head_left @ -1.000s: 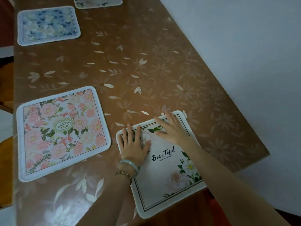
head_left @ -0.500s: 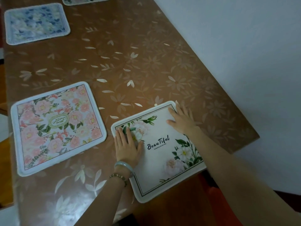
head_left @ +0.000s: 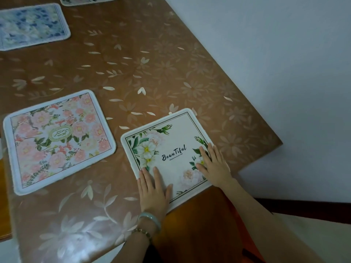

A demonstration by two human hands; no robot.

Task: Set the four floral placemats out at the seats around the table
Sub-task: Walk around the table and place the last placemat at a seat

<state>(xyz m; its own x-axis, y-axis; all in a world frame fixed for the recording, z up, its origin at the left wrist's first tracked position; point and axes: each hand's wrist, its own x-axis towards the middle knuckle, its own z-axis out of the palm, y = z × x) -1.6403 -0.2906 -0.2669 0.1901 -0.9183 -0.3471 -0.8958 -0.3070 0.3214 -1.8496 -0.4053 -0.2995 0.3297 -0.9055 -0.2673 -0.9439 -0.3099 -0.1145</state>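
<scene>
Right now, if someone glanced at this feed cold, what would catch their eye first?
First, the white mat printed "Beautiful" at the near table edge, with the left hand flat on its near-left corner and the right hand flat on its right side. Next, the pink mat to its left. Farther up the brown floral tablecloth lie a blue mat and a fourth mat, cut off by the top edge.

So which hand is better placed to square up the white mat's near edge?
Probably the left hand: it lies flat on the near corner of the white mat, by the overhanging edge. The right hand rests on the right side.
</scene>
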